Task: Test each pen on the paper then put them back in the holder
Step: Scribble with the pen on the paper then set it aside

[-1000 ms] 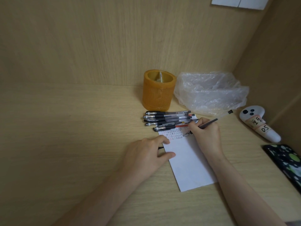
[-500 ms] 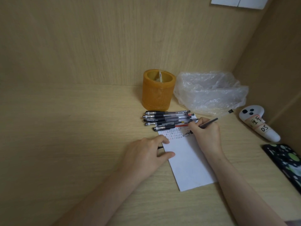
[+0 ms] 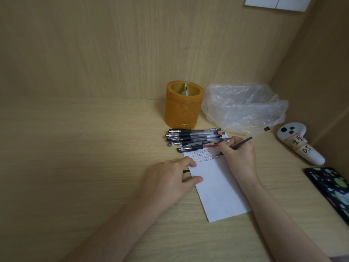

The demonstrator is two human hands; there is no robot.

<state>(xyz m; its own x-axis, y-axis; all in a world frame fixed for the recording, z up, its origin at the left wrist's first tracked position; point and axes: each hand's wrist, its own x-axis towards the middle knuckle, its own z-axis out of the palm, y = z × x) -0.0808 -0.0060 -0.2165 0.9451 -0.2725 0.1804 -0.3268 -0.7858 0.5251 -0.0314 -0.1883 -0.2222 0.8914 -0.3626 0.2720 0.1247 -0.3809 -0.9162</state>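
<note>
A white sheet of paper (image 3: pixel 217 186) lies on the wooden desk, with rows of small written marks across its top. My right hand (image 3: pixel 239 157) grips a dark pen (image 3: pixel 242 142), its tip down on the paper at the right end of the marks. My left hand (image 3: pixel 170 180) rests on the paper's left edge, thumb and forefinger on the sheet; a small black piece pokes out under it. Several capped pens (image 3: pixel 194 138) lie side by side above the paper. Behind them stands the orange cylindrical holder (image 3: pixel 182 105).
A crumpled clear plastic bag (image 3: pixel 243 108) sits right of the holder, against the back wall. A white controller with a label (image 3: pixel 300 146) lies at the right, and a black patterned case (image 3: pixel 332 188) at the right edge. A small black cap (image 3: pixel 266 128) lies near the bag.
The pen tip has shifted slightly on the paper with small writing strokes. My left hand has stayed in place on the sheet.
</note>
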